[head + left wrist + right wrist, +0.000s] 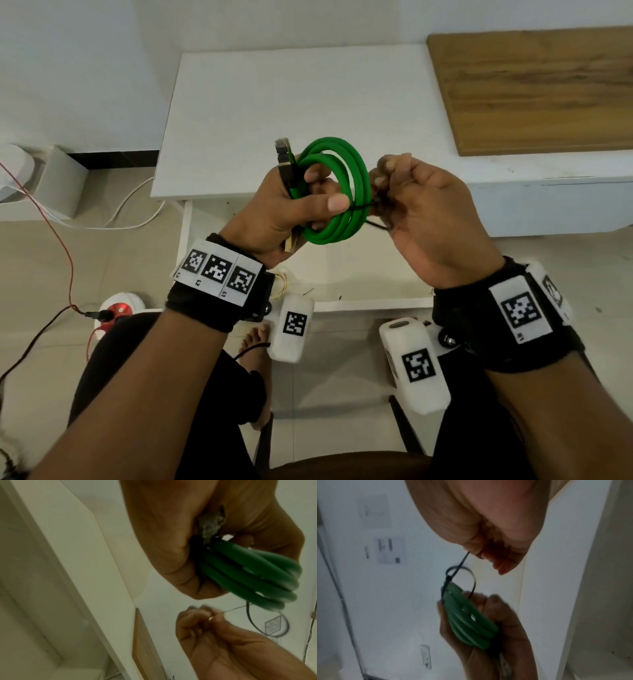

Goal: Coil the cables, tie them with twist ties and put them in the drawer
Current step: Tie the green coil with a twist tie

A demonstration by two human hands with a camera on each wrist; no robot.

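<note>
A green cable (337,192) is wound into a coil of several loops. My left hand (291,209) grips the coil's left side, with both plugs (283,161) sticking up past the fingers. A thin black tie (453,573) is looped around the coil's right side. My right hand (407,202) pinches the tie's free end beside the coil. In the left wrist view the coil (248,577) sits in my palm and the right hand (202,620) pulls the tie. The right wrist view shows the tie's loop standing loose above the coil (469,620).
A white table (308,102) lies ahead below my hands. A white cabinet with a wooden board (534,89) stands at the right. Below is an open white drawer (359,284). Red and white wires (61,240) run over the floor at the left.
</note>
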